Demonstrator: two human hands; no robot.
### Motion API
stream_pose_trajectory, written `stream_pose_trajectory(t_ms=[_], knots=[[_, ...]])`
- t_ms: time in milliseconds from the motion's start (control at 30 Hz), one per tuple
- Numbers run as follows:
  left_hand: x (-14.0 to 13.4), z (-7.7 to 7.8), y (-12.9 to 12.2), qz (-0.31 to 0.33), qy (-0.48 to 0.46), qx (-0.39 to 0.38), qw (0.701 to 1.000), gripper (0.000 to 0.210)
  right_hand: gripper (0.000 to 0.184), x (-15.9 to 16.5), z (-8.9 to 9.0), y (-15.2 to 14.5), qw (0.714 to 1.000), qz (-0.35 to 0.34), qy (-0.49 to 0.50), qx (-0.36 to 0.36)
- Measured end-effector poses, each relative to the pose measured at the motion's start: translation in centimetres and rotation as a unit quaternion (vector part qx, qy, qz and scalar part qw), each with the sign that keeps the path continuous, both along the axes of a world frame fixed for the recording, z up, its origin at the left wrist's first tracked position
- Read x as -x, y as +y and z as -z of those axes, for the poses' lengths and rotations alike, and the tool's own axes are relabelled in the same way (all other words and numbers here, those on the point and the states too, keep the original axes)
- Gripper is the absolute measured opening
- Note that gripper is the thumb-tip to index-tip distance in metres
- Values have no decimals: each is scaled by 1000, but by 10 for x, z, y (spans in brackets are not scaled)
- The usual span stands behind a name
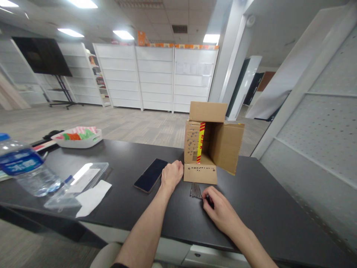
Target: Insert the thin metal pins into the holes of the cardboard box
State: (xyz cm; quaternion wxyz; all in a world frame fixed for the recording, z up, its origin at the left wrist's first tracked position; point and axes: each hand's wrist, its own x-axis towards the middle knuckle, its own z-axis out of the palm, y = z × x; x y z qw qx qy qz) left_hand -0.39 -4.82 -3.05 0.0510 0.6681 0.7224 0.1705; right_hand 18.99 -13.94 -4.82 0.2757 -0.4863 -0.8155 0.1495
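An open cardboard box (192, 149) lies on its side on the black table, with its opening toward me. Its lower flap (200, 178) has rows of small holes, and more marks dot its left flap. Just in front lies a row of thin dark metal pins, like nails or screws (196, 190). My left hand (172, 174) is closed in a fist beside the box's left edge; what its fingers hold, if anything, is hidden. At the right end of the row, my right hand (216, 204) is closed, thumb and forefinger tips together; anything between them is too small to name.
A dark phone (150, 175) lies left of my left hand. Further left are a white paper (94, 197), a clear plastic case (89, 176), a water bottle (30, 167) and a white basket (80, 143) with colourful contents. A perforated panel (315, 149) stands at right.
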Motion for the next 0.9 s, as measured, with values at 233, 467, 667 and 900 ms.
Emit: stream_pose_trajectory(t_ms=[233, 467, 667, 900], knots=[[1, 4, 2, 12, 2, -11, 1000, 47, 9, 2, -4, -3, 1000, 6, -4, -2], [1, 3, 1, 13, 3, -17, 1000, 48, 16, 12, -9, -3, 999, 2, -29, -34], [2, 6, 3, 16, 5, -21, 1000, 48, 16, 24, -8, -3, 997, 9, -52, -58], [1, 8, 3, 12, 10, -37, 999, 48, 7, 30, -4, -1, 995, 26, -64, -72]])
